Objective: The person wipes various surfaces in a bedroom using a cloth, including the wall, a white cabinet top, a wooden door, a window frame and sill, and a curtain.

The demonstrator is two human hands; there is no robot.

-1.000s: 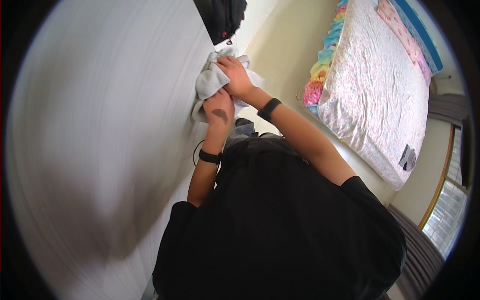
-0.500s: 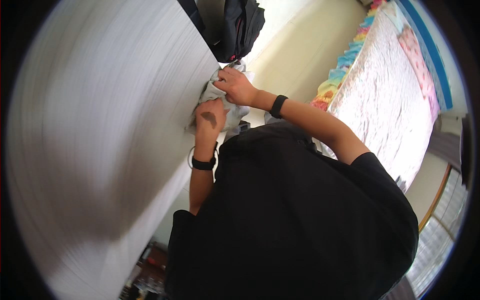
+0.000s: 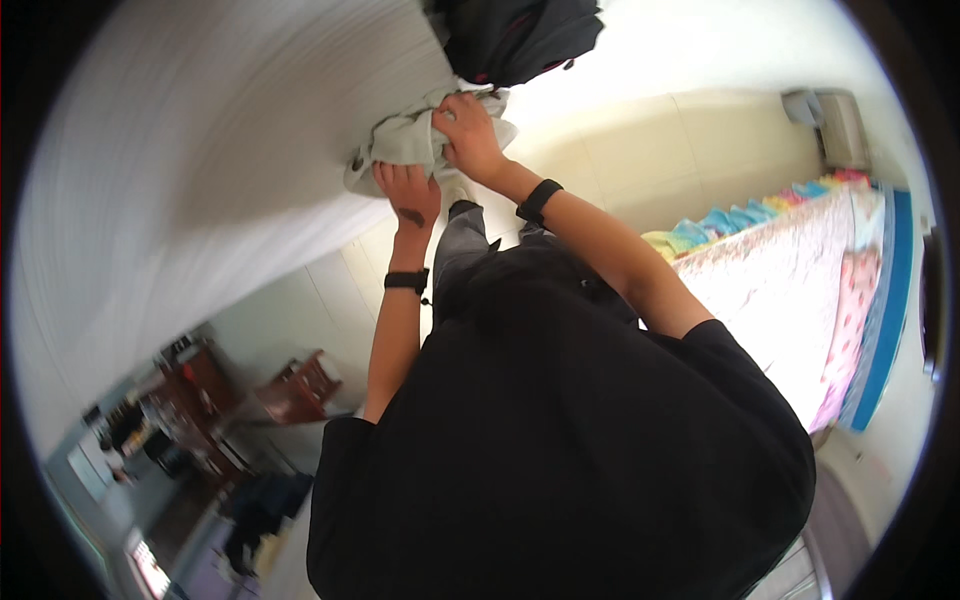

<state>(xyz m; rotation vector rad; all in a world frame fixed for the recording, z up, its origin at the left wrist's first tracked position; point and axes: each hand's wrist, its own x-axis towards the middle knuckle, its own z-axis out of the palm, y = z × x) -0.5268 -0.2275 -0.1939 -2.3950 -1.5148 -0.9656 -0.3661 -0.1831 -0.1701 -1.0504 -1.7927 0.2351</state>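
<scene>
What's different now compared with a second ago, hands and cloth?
The view has swung: the bed sits lower right, and dark furniture now shows lower left. The black bag has come into fuller view above the hands. Unchanged: left hand and right hand still grip the pale grey cloth against the white surface.

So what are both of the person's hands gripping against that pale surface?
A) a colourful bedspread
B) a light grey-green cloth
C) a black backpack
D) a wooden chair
B: the left hand and the right hand both clutch the bunched light grey-green cloth against the pale surface; the black bag sits just above it, not held by either hand.
</scene>
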